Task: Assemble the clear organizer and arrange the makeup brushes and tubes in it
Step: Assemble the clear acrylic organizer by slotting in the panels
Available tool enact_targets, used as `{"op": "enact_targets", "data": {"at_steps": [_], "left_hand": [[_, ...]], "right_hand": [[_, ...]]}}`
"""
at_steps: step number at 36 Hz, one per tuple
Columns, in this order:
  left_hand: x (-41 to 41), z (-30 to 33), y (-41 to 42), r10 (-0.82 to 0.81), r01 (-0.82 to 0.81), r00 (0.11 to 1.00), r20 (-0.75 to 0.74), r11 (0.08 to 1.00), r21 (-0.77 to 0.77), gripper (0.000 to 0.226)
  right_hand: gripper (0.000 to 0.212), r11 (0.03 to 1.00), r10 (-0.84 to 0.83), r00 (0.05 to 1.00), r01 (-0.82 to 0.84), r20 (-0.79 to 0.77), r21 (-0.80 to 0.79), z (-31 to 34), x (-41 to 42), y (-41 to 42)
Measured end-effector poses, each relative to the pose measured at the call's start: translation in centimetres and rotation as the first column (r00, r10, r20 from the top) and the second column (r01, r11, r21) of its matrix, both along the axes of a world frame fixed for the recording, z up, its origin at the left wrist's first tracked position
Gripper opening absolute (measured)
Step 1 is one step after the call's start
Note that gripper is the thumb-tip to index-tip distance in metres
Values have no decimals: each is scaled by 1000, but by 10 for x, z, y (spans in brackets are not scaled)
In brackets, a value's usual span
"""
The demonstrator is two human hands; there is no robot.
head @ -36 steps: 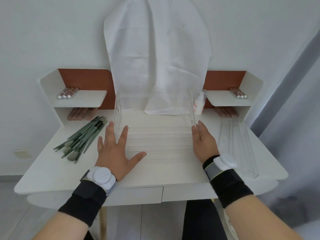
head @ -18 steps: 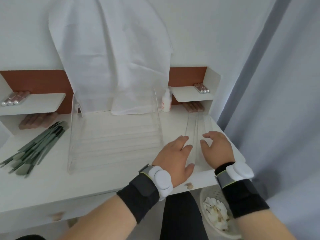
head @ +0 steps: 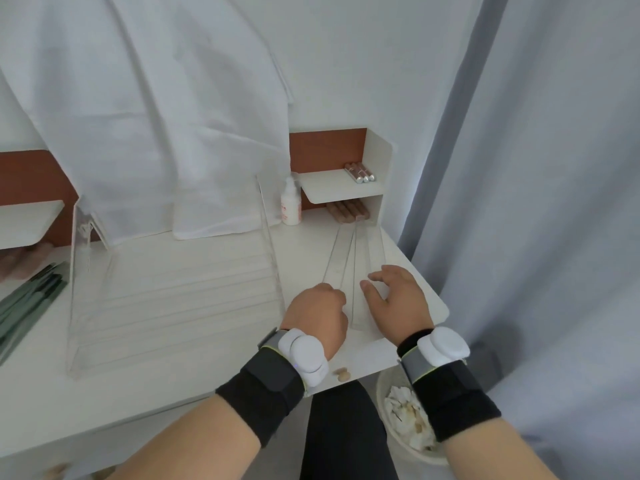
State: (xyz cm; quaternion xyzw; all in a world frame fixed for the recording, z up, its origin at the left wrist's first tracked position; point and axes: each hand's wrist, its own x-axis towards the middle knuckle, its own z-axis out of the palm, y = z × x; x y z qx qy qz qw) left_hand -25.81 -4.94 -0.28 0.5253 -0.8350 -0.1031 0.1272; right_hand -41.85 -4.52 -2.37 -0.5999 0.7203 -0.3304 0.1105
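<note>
The clear organizer frame (head: 173,303) with stepped grooves stands on the white desk (head: 194,375), left of both hands. Several clear divider strips (head: 349,251) lie at the desk's right end. My left hand (head: 318,317) is curled, its fingers closed on the near end of the left strips. My right hand (head: 398,303) arches over the right strips with fingers apart, thumb by an upright strip. Green makeup brushes (head: 27,303) lie at the far left. Silver-capped tubes (head: 360,173) rest on the right shelf, and brown tubes (head: 348,211) lie under it.
A white pump bottle (head: 290,202) stands beside the right shelf. A white cloth (head: 145,116) hangs down the wall behind the frame. A grey curtain (head: 536,202) borders the desk's right edge. A waste basket (head: 408,424) sits below the desk corner.
Both hands left the organizer frame and moved right to the divider strips, the view turning with them. My left hand has since curled shut on the strips' near end.
</note>
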Motion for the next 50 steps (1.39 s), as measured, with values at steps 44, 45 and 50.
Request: {"op": "enact_targets", "data": {"at_steps": [44, 45, 50], "left_hand": [[315, -4, 0, 498, -535, 381, -779, 806, 253, 75], [313, -10, 1, 514, -501, 348, -784, 809, 309, 73], [302, -24, -1, 531, -436, 344, -775, 821, 369, 62]], "right_hand": [[25, 592, 732, 549, -806, -403, -24, 93, 259, -92], [26, 599, 727, 548, -801, -414, -8, 93, 261, -95], [29, 626, 714, 527, -775, -462, 84, 96, 271, -104]]}}
